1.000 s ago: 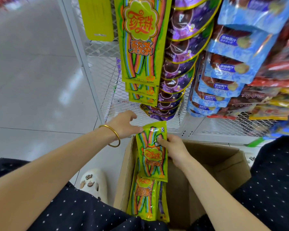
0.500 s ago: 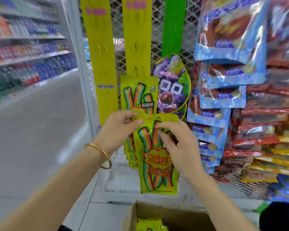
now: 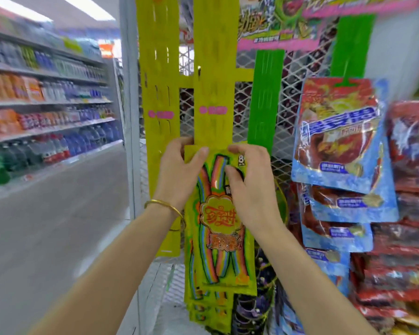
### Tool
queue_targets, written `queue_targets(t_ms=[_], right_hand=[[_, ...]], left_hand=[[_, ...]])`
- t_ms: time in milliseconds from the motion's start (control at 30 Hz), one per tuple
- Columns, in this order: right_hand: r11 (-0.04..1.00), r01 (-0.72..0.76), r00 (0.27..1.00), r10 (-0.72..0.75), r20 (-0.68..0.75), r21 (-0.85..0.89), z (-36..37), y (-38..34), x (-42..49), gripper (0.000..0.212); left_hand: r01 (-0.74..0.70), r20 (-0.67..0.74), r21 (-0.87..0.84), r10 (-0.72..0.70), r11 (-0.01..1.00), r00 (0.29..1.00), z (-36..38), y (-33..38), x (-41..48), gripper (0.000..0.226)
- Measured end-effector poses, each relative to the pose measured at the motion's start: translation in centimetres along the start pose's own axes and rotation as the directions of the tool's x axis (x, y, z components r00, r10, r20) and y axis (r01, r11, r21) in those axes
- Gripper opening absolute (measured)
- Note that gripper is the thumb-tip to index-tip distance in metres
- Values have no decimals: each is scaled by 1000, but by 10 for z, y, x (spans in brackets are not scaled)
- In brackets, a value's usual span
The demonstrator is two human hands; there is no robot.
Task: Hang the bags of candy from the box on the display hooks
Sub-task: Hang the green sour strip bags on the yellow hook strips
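Observation:
A yellow-green candy bag (image 3: pixel 221 240) with rainbow strips printed on it is held flat against the middle yellow hanging strip (image 3: pixel 212 93). My left hand (image 3: pixel 179 172) pinches the bag's top left corner. My right hand (image 3: pixel 250 180) pinches the top right part, thumb on the front. Several bags of the same candy (image 3: pixel 211 310) hang below it on that strip. The box is out of view.
A second yellow strip (image 3: pixel 159 93) hangs to the left and green strips (image 3: pixel 264 97) to the right on the white wire rack. Blue and red snack bags (image 3: pixel 339 141) hang at right. A drinks shelf (image 3: pixel 46 112) lines the aisle at left.
Both hands have lifted the bag from the box up to the yellow strip, above the bags hanging there. The view has tilted upward and the box has dropped out of sight.

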State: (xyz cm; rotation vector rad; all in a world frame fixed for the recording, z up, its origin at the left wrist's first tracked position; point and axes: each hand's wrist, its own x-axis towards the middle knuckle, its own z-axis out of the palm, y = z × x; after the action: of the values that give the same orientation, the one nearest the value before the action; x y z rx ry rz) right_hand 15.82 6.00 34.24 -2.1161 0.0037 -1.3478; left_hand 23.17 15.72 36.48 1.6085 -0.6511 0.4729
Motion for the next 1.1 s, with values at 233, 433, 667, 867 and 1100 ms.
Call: queue_targets(t_ms=[233, 433, 667, 867, 1100], right_hand=[[999, -47, 998, 46, 30, 11, 6, 2, 2, 34], [997, -74, 997, 73, 31, 0, 9, 7, 0, 34], [996, -87, 996, 86, 26, 11, 12, 7, -23, 36], [989, -145, 988, 147, 52, -39, 15, 3, -29, 36], [975, -53, 998, 59, 19, -215, 5, 3, -46, 33]], left_hand=[[88, -23, -42, -89, 995, 996, 5, -6, 8, 29], [201, 55, -180, -194, 963, 979, 5, -6, 8, 7], [102, 100, -152, -87, 983, 991, 1, -12, 0, 15], [48, 113, -94, -37, 994, 993, -2, -17, -10, 25], [-34, 37, -14, 34, 999, 999, -11, -21, -40, 44]])
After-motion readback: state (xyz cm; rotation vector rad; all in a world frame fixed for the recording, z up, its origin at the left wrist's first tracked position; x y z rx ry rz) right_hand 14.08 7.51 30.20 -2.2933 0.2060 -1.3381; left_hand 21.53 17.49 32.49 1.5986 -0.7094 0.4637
